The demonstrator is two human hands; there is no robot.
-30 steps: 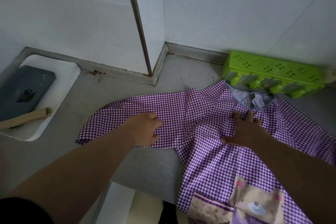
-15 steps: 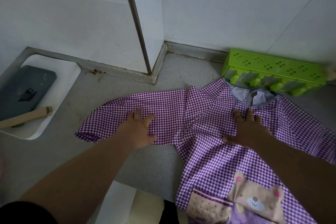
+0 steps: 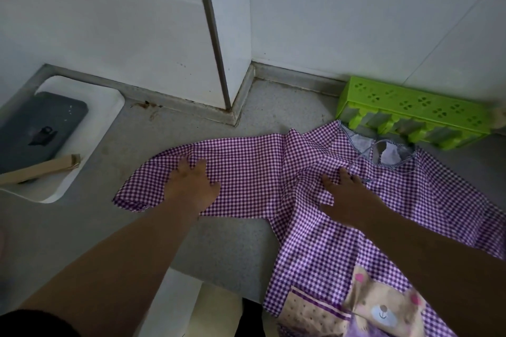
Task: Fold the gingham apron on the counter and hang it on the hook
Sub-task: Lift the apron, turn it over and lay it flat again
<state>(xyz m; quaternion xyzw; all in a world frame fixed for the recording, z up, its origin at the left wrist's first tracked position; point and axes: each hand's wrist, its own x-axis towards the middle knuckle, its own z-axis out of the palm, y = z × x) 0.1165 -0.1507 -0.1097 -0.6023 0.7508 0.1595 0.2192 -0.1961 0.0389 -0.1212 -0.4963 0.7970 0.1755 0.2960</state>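
Observation:
The purple-and-white gingham apron lies spread on the grey counter, its left sleeve stretched out leftwards and its lower part with a bear patch hanging over the front edge. My left hand presses flat on the left sleeve with fingers spread. My right hand rests flat on the chest of the apron, just below the grey neckline. No hook is in view.
A green plastic rack stands against the white wall right behind the apron's neckline. At the far left sits a white tray holding a dark grey slab and a cardboard strip. A white wall corner juts out at the back.
My left hand has slid leftwards along the sleeve, smoothing it flat. My right hand has stayed pressed on the apron's chest.

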